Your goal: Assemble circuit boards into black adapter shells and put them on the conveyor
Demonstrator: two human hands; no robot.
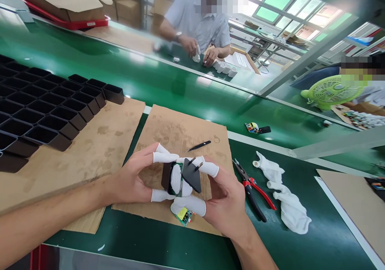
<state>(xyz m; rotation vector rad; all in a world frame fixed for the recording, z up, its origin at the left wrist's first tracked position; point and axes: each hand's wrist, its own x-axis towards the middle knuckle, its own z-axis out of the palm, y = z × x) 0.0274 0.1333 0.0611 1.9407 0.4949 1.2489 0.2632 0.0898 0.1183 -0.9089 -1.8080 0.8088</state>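
White finger cots cover several of my fingertips. My left hand (136,177) pinches a black adapter housing (166,177) between thumb and fingers. Closed around the black plug cover (191,176), whose two metal pins point up and right, is my right hand (227,195). Between these two parts, green circuit board edges and white-covered fingertips show; whether the parts touch is hidden. Just below my right thumb lies a circuit board (184,217) with a yellow component, partly covered by the thumb. Both hands are over a cardboard sheet (207,131).
Black tweezers (199,145) lie beyond my hands. Red-black pliers (254,189) and crumpled white gloves (288,201) sit to the right. Rows of black housings (60,121) fill the left. Another circuit board (252,128) lies farther back. A co-worker (198,25) handles white parts across the bench.
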